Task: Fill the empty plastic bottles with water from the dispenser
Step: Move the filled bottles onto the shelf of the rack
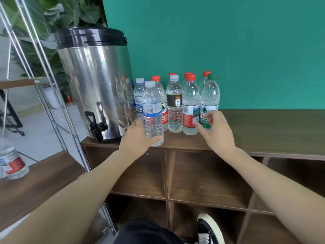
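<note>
Left grip [136,138] around blue-labelled bottle [152,111]; right grip [215,128] loose, by green-capped bottle [210,95].

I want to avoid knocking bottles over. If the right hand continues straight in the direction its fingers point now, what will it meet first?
Most likely the green-capped bottle: the right hand points at its label, fingertips almost there. The red-labelled bottle stands just beside it, and depth is unclear.
</note>
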`<state>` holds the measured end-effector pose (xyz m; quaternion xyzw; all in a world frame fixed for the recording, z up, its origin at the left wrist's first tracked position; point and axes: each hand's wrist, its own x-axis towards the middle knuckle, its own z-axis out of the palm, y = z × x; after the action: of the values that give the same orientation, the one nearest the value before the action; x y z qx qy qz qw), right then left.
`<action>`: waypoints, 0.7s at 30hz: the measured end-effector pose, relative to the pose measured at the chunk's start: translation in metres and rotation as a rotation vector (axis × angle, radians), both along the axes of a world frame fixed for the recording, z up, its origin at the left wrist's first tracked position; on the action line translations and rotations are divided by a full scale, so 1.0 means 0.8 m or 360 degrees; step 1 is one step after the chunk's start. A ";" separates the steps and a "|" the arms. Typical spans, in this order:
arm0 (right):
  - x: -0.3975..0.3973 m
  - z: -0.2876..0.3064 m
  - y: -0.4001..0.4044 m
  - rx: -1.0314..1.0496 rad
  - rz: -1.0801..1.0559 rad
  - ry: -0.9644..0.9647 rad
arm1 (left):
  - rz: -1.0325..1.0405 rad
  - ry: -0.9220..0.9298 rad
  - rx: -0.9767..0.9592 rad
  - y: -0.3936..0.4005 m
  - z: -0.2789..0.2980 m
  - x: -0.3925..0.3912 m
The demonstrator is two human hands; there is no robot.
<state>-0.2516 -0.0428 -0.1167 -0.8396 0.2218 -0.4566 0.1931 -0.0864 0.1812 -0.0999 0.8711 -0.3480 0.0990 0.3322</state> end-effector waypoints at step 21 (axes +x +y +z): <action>0.002 0.007 0.024 0.0864 0.0551 -0.0230 | 0.0048 0.0504 -0.1060 -0.016 -0.002 -0.028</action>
<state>-0.2503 -0.0234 -0.1108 -0.7483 0.1751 -0.3996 0.4997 -0.1088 0.1685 -0.1017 0.7248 -0.2280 0.0757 0.6458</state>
